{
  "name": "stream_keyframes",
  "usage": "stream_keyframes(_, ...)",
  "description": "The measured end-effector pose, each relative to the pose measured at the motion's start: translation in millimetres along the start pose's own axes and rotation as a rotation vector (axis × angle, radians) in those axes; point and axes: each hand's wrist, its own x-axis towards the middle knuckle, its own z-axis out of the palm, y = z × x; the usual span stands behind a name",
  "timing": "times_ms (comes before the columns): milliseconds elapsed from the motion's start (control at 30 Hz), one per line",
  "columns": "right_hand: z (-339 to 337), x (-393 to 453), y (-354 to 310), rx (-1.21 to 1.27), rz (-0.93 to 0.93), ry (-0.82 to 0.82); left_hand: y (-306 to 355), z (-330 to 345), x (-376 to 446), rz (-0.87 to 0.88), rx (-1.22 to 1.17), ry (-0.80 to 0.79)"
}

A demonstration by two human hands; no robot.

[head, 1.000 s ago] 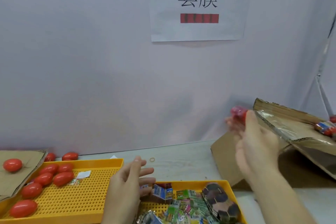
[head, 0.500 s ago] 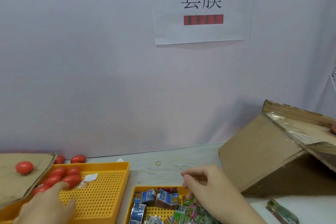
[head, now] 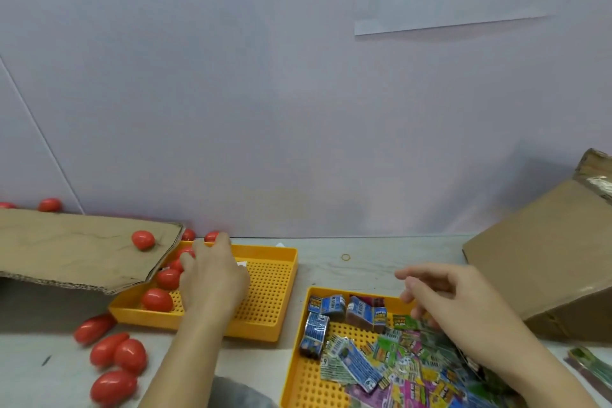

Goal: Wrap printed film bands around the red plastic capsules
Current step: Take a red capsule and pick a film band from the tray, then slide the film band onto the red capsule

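White wall panel (head: 231,93) behind the bench, with a paper sign (head: 453,0) pinned upper right bearing a red striped bar. Grey tabletop (head: 364,262) below. At left, a sloping cardboard sheet (head: 73,248) carrying one red capsule (head: 143,239) near its right edge and overhanging the left end of a perforated yellow tray (head: 265,288). At right, a tilted cardboard box (head: 543,262), flap raised. In the left tray, several red plastic capsules (head: 157,300) gathered at the left end, partly under the cardboard; two more against the wall behind the tray, two more at the far left edge behind the cardboard. On the tabletop in front of the tray, four loose capsules (head: 130,354), slightly blurred. Second yellow tray (head: 298,371), near centre-right, holding printed film bands (head: 390,364): blue bundles at the back, loose green, pink and blue pieces towards the front. Left hand (head: 212,278) reaching into the left tray among the capsules, fingers bent downward at the capsule cluster; grip on any one capsule cannot be told. Right hand (head: 463,305) over the back right of the film tray, fingers loosely curled and pointing left, fingertips just above the green bands; contact or pinch cannot be told. Small rubber band (head: 345,256) on the table between the trays and the wall. Further film strips (head: 592,371) lying at the lower right edge.
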Motion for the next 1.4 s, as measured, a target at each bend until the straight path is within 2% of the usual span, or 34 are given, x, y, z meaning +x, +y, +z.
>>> stream_keyframes(100, -2, -1, 1, 0.019, -0.007, 0.009, -2, 4, 20, -0.073, 0.074, -0.023)
stream_keyframes(233, -6, -3, 1, -0.038, 0.006, -0.050, -14, 14, 40, 0.017, 0.091, -0.109)
stream_keyframes(433, 5, -9, -13, -0.292, 0.039, -0.270, -11, -14, 43, 0.102, 0.055, 0.012)
stream_keyframes(567, 29, -13, -30, -0.436, 0.081, -0.385, 22, -42, 14, 0.189, -0.226, 0.025)
stream_keyframes(733, 53, -15, -35, -0.580, 0.100, -0.364, 61, -48, -55, 0.283, -0.624, 0.052)
stream_keyframes(867, 45, -14, -26, -0.504, 0.115, -0.373, 65, -25, -88, 0.286, -0.787, 0.000)
stream_keyframes(1067, 28, -8, -15, -0.311, 0.053, -0.321, 48, -9, -83, 0.196, -0.917, -0.126)
stream_keyframes(1200, 22, -7, -13, -0.271, 0.028, -0.290, 46, -8, -79, 0.214, -0.902, -0.168)
stream_keyframes(1400, 12, -8, -11, -0.158, 0.047, -0.302, 48, -8, -83, 0.339, -0.806, -0.393)
